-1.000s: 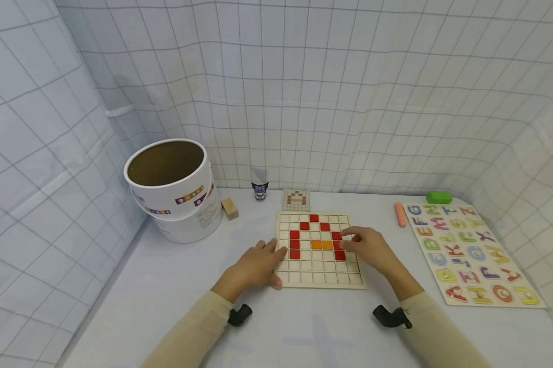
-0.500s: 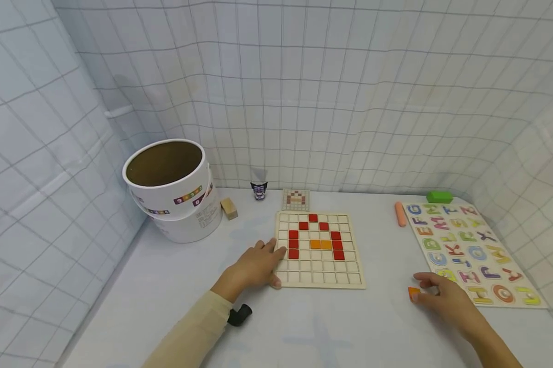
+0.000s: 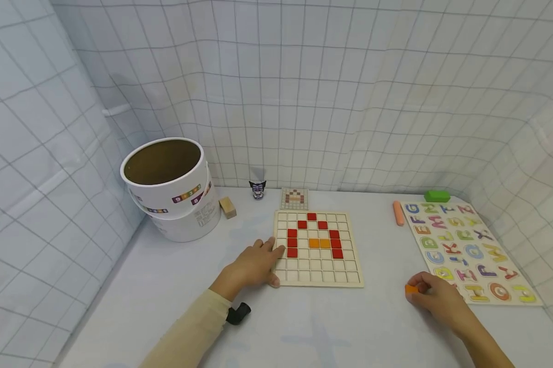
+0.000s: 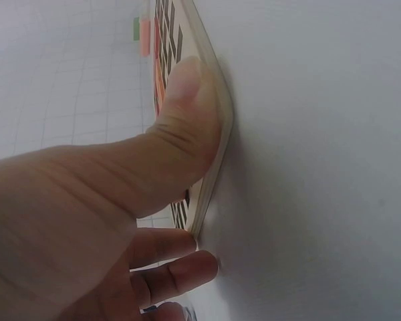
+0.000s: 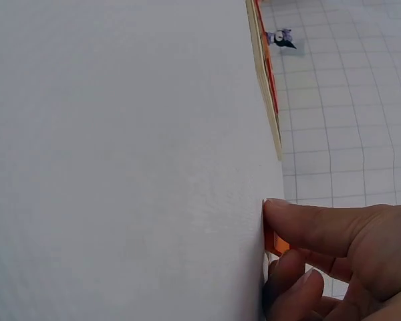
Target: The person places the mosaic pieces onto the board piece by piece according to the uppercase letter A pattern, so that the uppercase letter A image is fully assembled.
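Observation:
A wooden grid board [image 3: 318,277] lies on the white table, with red tiles [image 3: 334,239] and two orange tiles [image 3: 319,243] set in an A-like pattern. My left hand [image 3: 252,265] rests at the board's left edge; in the left wrist view its thumb [image 4: 190,100] lies over the board's rim and the fingers are spread beside it. To the right of the board, my right hand [image 3: 439,299] pinches an orange tile [image 3: 411,290] between thumb and finger. The right wrist view shows that orange tile [image 5: 279,245] low at the tabletop, partly hidden behind the thumb.
Behind the board lies a small pattern card [image 3: 295,199] near a purple and black figurine [image 3: 257,189]. At left stand a white bucket [image 3: 170,204] and a wooden block [image 3: 228,207]. An alphabet board [image 3: 471,250], an orange stick [image 3: 398,213] and a green block [image 3: 437,196] lie at right.
My right hand has left the board's right side and moved right and toward me, where it has taken hold of an orange tile. My left hand has stayed at the board's edge.

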A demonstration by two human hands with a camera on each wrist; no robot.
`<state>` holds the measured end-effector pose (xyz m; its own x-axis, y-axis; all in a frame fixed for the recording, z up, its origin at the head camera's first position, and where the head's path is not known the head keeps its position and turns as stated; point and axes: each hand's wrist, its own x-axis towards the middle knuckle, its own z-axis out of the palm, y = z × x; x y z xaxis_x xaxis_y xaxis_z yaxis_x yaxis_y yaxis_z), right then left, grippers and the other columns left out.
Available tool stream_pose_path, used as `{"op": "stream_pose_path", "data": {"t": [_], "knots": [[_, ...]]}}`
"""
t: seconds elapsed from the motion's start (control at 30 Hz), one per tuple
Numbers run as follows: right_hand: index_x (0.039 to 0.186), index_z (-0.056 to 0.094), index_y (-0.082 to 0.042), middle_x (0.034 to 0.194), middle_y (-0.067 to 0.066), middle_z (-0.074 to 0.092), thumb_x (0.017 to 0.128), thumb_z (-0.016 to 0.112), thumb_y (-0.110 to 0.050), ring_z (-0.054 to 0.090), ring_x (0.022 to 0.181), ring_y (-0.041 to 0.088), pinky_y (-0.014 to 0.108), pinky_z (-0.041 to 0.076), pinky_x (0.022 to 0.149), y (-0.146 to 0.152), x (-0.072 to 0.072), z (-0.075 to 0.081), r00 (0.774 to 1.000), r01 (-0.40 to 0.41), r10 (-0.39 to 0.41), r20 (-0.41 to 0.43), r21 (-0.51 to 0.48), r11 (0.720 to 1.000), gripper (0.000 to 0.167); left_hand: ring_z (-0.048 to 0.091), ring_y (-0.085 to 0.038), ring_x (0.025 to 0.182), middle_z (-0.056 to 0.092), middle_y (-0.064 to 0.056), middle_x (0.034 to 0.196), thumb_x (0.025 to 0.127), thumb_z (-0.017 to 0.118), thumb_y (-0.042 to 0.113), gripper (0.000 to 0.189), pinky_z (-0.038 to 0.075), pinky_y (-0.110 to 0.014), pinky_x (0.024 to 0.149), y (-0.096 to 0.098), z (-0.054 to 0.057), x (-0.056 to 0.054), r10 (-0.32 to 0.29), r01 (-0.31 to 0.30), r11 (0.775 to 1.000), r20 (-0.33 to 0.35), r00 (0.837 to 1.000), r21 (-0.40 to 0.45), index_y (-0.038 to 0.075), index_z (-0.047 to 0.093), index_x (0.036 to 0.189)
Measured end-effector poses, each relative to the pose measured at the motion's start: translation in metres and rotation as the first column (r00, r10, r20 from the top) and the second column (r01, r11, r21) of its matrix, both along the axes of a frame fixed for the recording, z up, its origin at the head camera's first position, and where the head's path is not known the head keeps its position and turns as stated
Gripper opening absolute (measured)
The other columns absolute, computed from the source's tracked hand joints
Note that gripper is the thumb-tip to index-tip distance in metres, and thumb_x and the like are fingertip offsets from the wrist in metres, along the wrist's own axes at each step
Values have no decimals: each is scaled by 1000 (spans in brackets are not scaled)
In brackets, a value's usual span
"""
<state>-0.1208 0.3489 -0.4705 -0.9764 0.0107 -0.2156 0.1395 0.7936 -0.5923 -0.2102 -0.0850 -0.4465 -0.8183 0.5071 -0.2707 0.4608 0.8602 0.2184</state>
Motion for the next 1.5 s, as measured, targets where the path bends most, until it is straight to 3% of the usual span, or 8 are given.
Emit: {"op": "stream_pose_path", "data": {"t": [0.37, 0.73, 0.83, 0.93, 1.13, 1.2, 1.33, 1.5], "knots": [[133, 53, -4, 87, 9, 54, 101, 64, -28, 50, 62, 15, 29, 45, 56, -1, -11, -2, 999, -3, 13, 33, -279, 960, 41, 40, -40, 141, 32, -22, 163, 79, 81, 45, 90, 41, -53, 109, 0, 0, -1, -4, 4, 1000, -12, 1000, -6, 13, 45, 155], [137, 46, 8, 84, 6, 62, 95, 73, -15, 64, 68, 12, 22, 56, 65, -97, -82, 1, 993, -27, 104, 60, -733, 679, 55, 42, -39, 139, 35, -21, 162, 77, 83, 44, 89, 43, -52, 107, -5, -5, 4, 9, -9, 1000, -14, 1000, -17, 13, 47, 153], [139, 46, 7, 87, 9, 64, 95, 72, -10, 68, 71, 14, 23, 58, 68, -131, -101, 4, 985, -50, 160, 71, -761, 646, 53, 42, -40, 138, 35, -22, 161, 77, 83, 44, 89, 43, -53, 106, -5, -6, 4, 7, -7, 1000, -18, 1000, -7, 13, 48, 153], [136, 50, 5, 88, 11, 65, 95, 71, -7, 69, 69, 16, 24, 59, 66, -160, -115, 6, 979, -89, 194, 62, -724, 684, 47, 42, -40, 139, 35, -21, 162, 76, 83, 45, 90, 43, -53, 107, -5, -7, 3, 7, -8, 1000, -19, 1000, -6, 13, 48, 153], [118, 65, -6, 80, 7, 66, 91, 77, -14, 60, 55, 15, 26, 51, 53, -196, -132, 6, 976, -212, 213, -39, -361, 908, 31, 40, -41, 141, 33, -22, 162, 77, 82, 45, 91, 40, -54, 110, -2, -4, 1, 6, -6, 1000, -8, 1000, -4, 13, 46, 154], [112, 69, -9, 81, 4, 65, 89, 79, -16, 59, 59, 15, 28, 49, 56, -204, -135, 5, 969, -242, 228, -90, -200, 949, 26, 40, -41, 141, 33, -22, 162, 77, 82, 46, 91, 40, -54, 110, -1, -3, 1, 1, -1, 1000, -9, 1000, -6, 13, 46, 154], [101, 73, -12, 88, 0, 67, 88, 79, -18, 59, 76, 16, 32, 50, 66, -212, -136, 3, 951, -270, 265, -162, -9, 963, 16, 41, -40, 140, 33, -22, 162, 77, 81, 47, 91, 41, -53, 109, 1, -3, 0, -7, 6, 1000, -21, 1000, -15, 13, 46, 154], [100, 75, -11, 91, 2, 70, 89, 78, -15, 61, 82, 18, 36, 52, 73, -216, -133, 5, 938, -285, 285, -199, 31, 958, 13, 42, -39, 140, 34, -21, 162, 77, 82, 47, 91, 42, -52, 108, 2, -2, 0, -2, 1, 1000, -26, 1000, -17, 13, 47, 154]]}}
